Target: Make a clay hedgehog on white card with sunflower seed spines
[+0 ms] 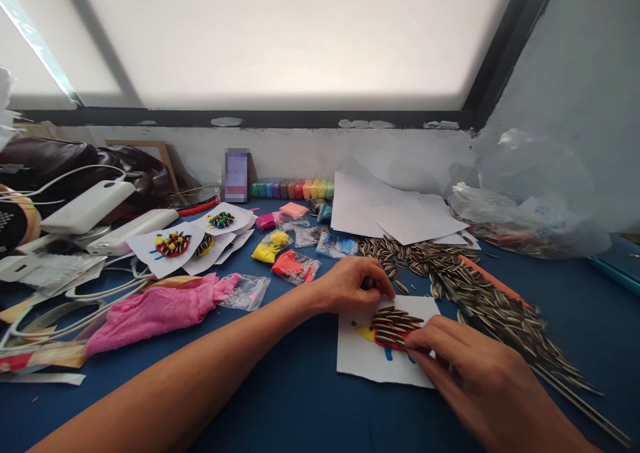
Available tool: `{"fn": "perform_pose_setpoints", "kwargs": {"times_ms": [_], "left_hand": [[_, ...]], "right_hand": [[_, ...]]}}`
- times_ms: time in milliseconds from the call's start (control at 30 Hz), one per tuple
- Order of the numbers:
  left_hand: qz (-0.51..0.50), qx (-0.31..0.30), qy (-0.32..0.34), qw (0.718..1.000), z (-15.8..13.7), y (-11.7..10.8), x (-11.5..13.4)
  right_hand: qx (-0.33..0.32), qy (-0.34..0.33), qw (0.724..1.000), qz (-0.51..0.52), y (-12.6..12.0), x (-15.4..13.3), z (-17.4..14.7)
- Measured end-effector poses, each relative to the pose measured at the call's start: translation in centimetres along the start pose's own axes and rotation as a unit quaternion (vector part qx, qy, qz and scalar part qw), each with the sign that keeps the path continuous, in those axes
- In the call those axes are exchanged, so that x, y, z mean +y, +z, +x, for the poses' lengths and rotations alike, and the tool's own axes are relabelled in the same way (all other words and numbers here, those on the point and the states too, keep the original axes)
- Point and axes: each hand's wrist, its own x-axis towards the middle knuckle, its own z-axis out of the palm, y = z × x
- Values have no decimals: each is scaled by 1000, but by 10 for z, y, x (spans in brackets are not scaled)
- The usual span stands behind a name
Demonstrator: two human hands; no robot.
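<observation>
You can pass over bare blue table (300, 403) at the lower centre, below the paper card (360, 365). Your left forearm (215, 359) bars the way from there toward the left. Right of the card, the seed heap (543, 343) blocks you; beyond it, bare table reaches the right edge. Small plastic bags (295, 266) crowd the centre, just beyond your forearm.

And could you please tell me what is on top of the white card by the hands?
The card bears a yellow, red and blue figure partly covered by striped seeds; what lies beneath these and the right hand cannot be seen.
</observation>
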Motion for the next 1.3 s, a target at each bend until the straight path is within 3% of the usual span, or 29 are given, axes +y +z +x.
{"fn": "perform_pose_setpoints", "kwargs": {"times_ms": [467,1300], "left_hand": [[7,-4,1,1000,0,0,0],[22,-10,-7,1000,0,-1,3]], "right_hand": [[-2,-6,1000,4,1,-1,2],[8,-59,991,-121,5,-5,9]]}}
